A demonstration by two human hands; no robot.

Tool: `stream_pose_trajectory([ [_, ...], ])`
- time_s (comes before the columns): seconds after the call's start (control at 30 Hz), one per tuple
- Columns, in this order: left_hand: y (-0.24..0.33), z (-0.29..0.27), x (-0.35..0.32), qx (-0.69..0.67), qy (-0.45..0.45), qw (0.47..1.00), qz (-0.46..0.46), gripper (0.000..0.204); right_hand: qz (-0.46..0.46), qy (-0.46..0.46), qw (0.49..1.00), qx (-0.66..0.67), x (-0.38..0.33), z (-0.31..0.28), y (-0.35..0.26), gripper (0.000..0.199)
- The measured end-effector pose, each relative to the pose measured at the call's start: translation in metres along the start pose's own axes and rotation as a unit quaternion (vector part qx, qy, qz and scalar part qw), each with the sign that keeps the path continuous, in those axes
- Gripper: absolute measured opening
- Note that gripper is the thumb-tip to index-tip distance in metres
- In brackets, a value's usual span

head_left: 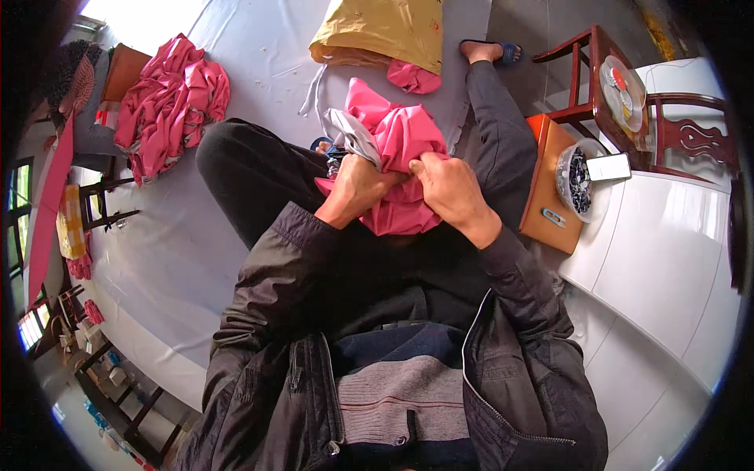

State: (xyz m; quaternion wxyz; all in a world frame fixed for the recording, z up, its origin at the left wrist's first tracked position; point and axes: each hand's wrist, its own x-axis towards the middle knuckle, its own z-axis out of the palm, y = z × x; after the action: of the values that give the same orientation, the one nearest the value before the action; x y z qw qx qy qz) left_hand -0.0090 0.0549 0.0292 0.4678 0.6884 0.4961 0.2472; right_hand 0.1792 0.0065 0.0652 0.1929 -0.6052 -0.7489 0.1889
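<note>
Both hands on the pink cloth (412,129), bunched btwn them & spreading above & below. L hand (360,187) curled closed, fingers gripping the near-L part; R hand (459,192) also closed, thumb & index pinching a fold just R of the L fingers. Gap btwn the two sm.; neither hand clearly nearer, as both touch it. Cloth's long axis approx. runs from a peak ahead of the L fingers back twd the body, slightly aslant; exact shape hidden by folds.

Grey cloth (357,137) sits right by the L knuckles, poss. lining; sm. dark bits just L of it, too blurred to ID.

Next out, ahead of the fingers: white cord (314,93), then yellow bag (381,27), mouth facing the hands, w/ more pink fabric (412,77) at its R corner.

R of the R fingers, well apart: brown box (542,208) w/ blue snips (554,217) on top, clear bowl (562,179) of dark bits, white phone (609,167) by its rim.

Farther, ahead-L: pink heap (177,94). Farthest, ahead-R: clear plate (636,110) on wooden stool (594,59).
</note>
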Motion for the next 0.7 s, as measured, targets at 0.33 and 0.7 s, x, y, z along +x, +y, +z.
stream_pose_trajectory([
  [0.33,-0.018,0.003,0.004,-0.11,0.001,0.994,0.023,0.055,-0.025,0.018,1.0,-0.001,0.0,-0.021,-0.006,0.026],
  [0.7,-0.012,0.0,0.003,-0.017,-0.024,1.0,-0.008,0.062,-0.121,-0.027,0.991,-0.055,0.01,-0.015,0.0,0.02],
])
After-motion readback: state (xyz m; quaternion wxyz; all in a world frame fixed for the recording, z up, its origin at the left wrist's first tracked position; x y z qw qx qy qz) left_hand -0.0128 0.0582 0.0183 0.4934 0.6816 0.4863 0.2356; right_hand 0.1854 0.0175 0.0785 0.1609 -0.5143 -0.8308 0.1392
